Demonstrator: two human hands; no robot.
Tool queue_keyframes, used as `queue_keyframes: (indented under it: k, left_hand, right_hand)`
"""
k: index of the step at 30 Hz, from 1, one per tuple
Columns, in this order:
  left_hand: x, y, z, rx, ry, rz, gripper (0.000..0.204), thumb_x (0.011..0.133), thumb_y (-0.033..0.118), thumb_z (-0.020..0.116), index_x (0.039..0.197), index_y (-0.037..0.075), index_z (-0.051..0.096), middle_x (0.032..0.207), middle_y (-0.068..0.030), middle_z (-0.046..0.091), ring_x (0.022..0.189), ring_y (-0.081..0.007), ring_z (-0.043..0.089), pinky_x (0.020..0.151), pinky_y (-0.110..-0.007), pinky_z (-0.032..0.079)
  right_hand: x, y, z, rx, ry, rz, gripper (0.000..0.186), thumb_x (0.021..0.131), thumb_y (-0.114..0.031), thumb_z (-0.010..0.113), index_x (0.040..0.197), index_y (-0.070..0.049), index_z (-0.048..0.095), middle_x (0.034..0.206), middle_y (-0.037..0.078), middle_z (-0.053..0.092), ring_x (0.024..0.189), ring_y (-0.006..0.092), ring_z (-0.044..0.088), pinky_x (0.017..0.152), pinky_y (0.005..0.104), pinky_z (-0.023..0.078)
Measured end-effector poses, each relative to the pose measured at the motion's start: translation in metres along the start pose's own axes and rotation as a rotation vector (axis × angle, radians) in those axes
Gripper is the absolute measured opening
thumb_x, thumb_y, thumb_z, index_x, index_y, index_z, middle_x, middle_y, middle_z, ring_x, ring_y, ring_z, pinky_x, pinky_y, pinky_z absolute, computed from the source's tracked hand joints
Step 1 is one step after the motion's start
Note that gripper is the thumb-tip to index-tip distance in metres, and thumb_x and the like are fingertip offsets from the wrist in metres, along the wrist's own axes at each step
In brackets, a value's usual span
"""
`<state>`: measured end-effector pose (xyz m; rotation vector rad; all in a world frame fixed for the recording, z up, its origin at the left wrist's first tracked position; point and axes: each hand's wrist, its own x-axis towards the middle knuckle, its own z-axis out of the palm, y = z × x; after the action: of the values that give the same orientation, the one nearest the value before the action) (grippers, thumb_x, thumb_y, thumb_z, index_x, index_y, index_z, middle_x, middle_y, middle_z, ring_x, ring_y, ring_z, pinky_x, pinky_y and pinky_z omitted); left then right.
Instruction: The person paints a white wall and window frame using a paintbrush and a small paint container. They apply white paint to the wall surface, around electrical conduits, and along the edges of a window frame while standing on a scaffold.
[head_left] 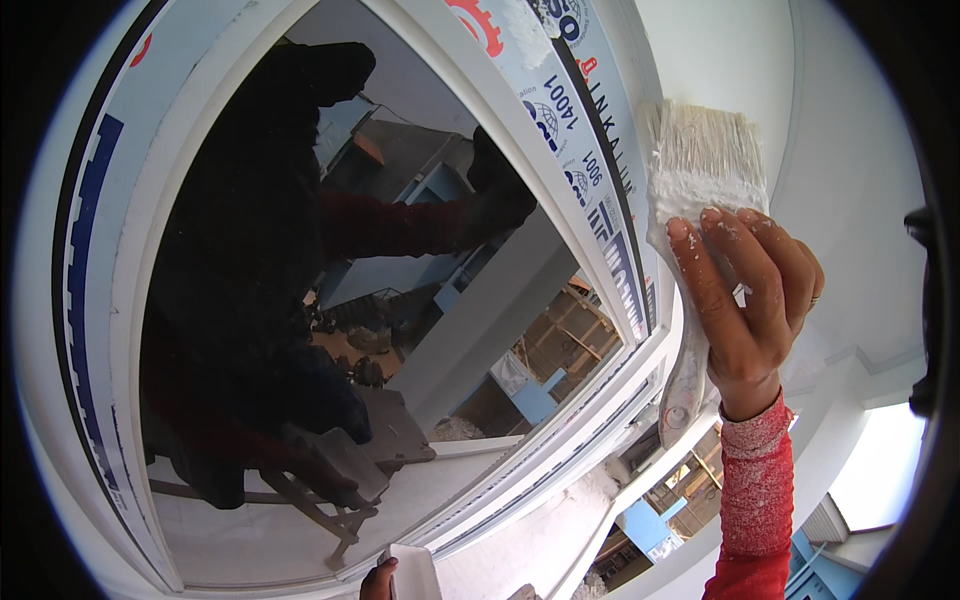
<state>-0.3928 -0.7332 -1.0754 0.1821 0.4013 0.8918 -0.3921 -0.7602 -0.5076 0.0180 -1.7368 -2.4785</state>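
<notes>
My right hand (pixel 755 290), at the end of a red, paint-specked sleeve (pixel 757 490), grips a wide paintbrush (pixel 705 195) by its ferrule end. White paint coats the brush, and its pale bristles (pixel 705 140) point up against the white wall edge beside the window frame. Below the hand hangs the brush's worn handle (pixel 684 400). At the lower edge, my left hand (pixel 378 580) shows only in part, closed on the side of a white container (pixel 413 572); the container's inside is cut off.
A dark glass pane (pixel 430 310) fills the left and middle, reflecting a figure and a building. Printed protective film (pixel 590 130) covers its frame. White wall (pixel 850 230) curves up at the right. Below the frame runs a pale ledge (pixel 540 530), with blue structures beyond.
</notes>
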Motion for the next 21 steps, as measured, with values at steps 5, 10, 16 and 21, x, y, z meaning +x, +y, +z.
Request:
queue_keyframes:
  k: [5, 10, 16, 21]
  left_hand:
    - [0.001, 0.001, 0.001, -0.008, -0.001, -0.002, 0.060, 0.097, 0.053, 0.057, 0.135, 0.007, 0.059, 0.117, -0.0102, 0.070, 0.103, -0.0269, 0.071, 0.090, -0.044, 0.060]
    - [0.001, 0.002, 0.000, -0.007, -0.001, -0.006, 0.060, 0.097, 0.054, 0.057, 0.135, 0.007, 0.059, 0.117, -0.0102, 0.070, 0.103, -0.0268, 0.071, 0.090, -0.044, 0.060]
    - [0.000, -0.003, 0.002, -0.018, 0.004, -0.015, 0.061, 0.097, 0.054, 0.057, 0.135, 0.007, 0.059, 0.117, -0.0101, 0.070, 0.103, -0.0268, 0.071, 0.090, -0.044, 0.060]
    - [-0.005, -0.005, 0.002, -0.026, 0.006, -0.021, 0.061, 0.097, 0.054, 0.056, 0.135, 0.007, 0.059, 0.117, -0.0101, 0.070, 0.103, -0.0268, 0.071, 0.090, -0.044, 0.060]
  right_hand:
    - [-0.038, -0.005, -0.006, -0.023, -0.200, 0.048, 0.045, 0.071, -0.025, 0.091, 0.114, -0.021, 0.078, 0.116, -0.002, 0.069, 0.113, 0.0188, 0.061, 0.097, 0.0360, 0.042]
    - [-0.054, -0.008, -0.029, 0.026, -0.326, 0.087, 0.044, 0.071, -0.022, 0.091, 0.113, -0.020, 0.078, 0.113, 0.000, 0.069, 0.111, 0.0191, 0.061, 0.095, 0.0367, 0.043]
    - [-0.022, -0.002, -0.023, -0.005, -0.076, 0.024, 0.046, 0.067, -0.028, 0.093, 0.111, -0.020, 0.079, 0.110, 0.000, 0.071, 0.111, 0.0203, 0.062, 0.095, 0.0360, 0.046]
    - [-0.021, 0.000, 0.003, 0.024, -0.008, 0.010, 0.043, 0.069, -0.029, 0.092, 0.109, -0.021, 0.080, 0.111, 0.000, 0.073, 0.112, 0.0195, 0.062, 0.097, 0.0346, 0.044]
